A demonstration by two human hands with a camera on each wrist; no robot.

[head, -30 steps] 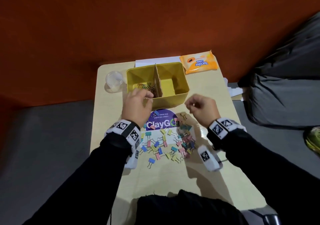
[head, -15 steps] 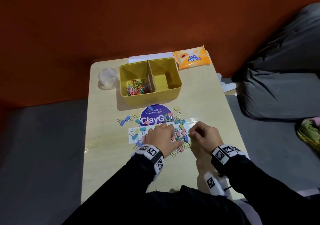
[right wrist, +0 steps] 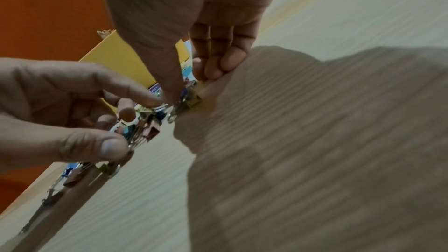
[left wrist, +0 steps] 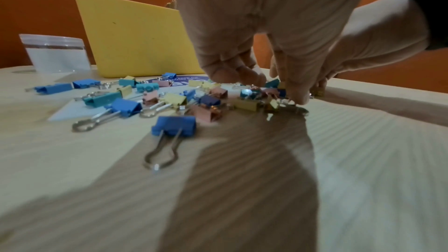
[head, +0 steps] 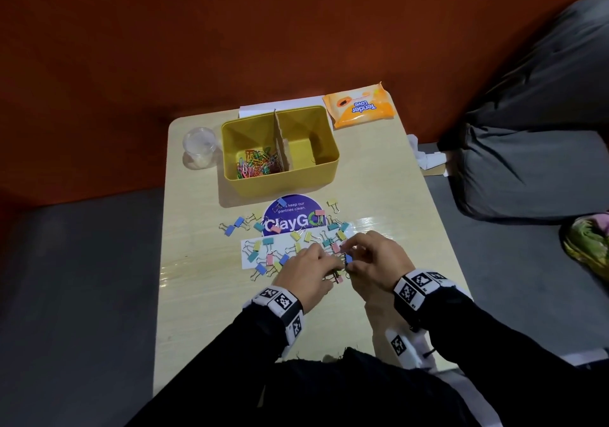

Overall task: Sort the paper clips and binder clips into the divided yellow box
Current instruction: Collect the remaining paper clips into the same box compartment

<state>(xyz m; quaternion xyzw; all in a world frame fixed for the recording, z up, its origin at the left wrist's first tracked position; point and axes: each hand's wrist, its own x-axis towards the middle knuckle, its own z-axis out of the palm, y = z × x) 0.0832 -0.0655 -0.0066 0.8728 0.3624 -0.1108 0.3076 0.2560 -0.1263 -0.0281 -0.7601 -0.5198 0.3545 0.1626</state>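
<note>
The divided yellow box (head: 280,179) stands at the back of the table, with a cardboard divider (head: 280,140) across its middle. Coloured paper clips (head: 255,164) lie in its left compartment; the right compartment looks empty. Several pastel binder clips (head: 263,248) are scattered on the table in front of the box. My left hand (head: 333,267) and right hand (head: 351,255) meet over the right end of this pile. In the right wrist view the left hand (right wrist: 121,122) pinches binder clips by their wire handles. The right hand (right wrist: 194,83) pinches clips against the table; a blue clip (head: 348,258) shows at its fingertips.
A clear plastic cup (head: 199,150) stands left of the box. An orange wipes pack (head: 361,105) and white paper (head: 280,105) lie behind it. A purple sticker (head: 293,215) and a white label (head: 250,262) are on the tabletop. A grey cushion (head: 527,150) sits off the right edge.
Both hands have come back from the yellow box to the binder clip pile. Their fingers now close on clips at its right end.
</note>
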